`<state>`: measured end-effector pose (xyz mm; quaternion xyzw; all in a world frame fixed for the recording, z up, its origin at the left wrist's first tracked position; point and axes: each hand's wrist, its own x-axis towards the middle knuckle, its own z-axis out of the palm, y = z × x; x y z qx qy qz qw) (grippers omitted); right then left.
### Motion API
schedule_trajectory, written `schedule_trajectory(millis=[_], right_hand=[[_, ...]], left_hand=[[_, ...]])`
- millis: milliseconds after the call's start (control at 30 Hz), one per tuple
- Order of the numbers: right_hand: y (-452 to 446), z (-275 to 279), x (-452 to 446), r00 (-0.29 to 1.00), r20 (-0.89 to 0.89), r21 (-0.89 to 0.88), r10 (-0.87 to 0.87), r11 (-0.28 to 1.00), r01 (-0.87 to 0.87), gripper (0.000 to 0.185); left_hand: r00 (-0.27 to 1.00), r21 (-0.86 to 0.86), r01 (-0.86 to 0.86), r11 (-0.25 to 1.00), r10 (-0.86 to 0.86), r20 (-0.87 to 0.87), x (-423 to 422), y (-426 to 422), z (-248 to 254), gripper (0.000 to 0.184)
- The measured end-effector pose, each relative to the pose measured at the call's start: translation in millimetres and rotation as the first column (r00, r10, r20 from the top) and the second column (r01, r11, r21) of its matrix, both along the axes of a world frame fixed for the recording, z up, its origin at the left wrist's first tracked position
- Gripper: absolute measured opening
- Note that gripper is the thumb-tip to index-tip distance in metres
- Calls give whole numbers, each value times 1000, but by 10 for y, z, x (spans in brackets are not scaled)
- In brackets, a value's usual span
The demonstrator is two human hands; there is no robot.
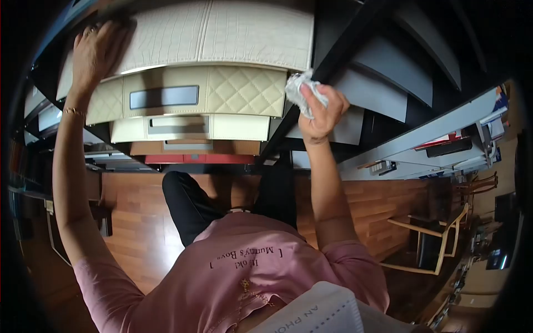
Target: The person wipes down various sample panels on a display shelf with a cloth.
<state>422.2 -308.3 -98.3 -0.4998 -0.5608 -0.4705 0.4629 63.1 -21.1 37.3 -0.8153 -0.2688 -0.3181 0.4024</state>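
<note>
My left hand [93, 58] lies with its fingers stretched out on the left end of a white panel [244, 30] with a crocodile-like texture and a stitched seam. In my right hand [326, 111] is a crumpled white cloth [302, 91], possibly a tissue, pinched between thumb and fingers. It is beside the right end of a cream quilted panel [244, 91], against the black frame [344, 47]. Below the quilted panel sits a plainer cream panel [239, 127] with a slot-shaped opening.
A brown panel [239, 147] and a red panel [222, 159] are stacked lower down. Grey slanted boards [372, 94] fill the rack on the right. Behind me on the right, a wooden-framed chair [444, 238] stands on the wooden floor [133, 205].
</note>
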Motion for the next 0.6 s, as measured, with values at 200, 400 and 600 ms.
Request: schedule_trajectory(millis=[200,400,600], right_hand=[[-96,-904,-115,992,-125,-151,33,987,-51,34],[-230,-1643,-178,970,-244,-388,2,916,-99,47],[-341,-2102,-348,897,-441,-534,-28,812,-237,45]], left_hand=[[939,-250,232,940,-150,309,-58,181,-80,34],[901,-201,235,951,-135,413,175,-176,-60,27],[863,-167,298,940,-190,469,231,-227,-21,20]])
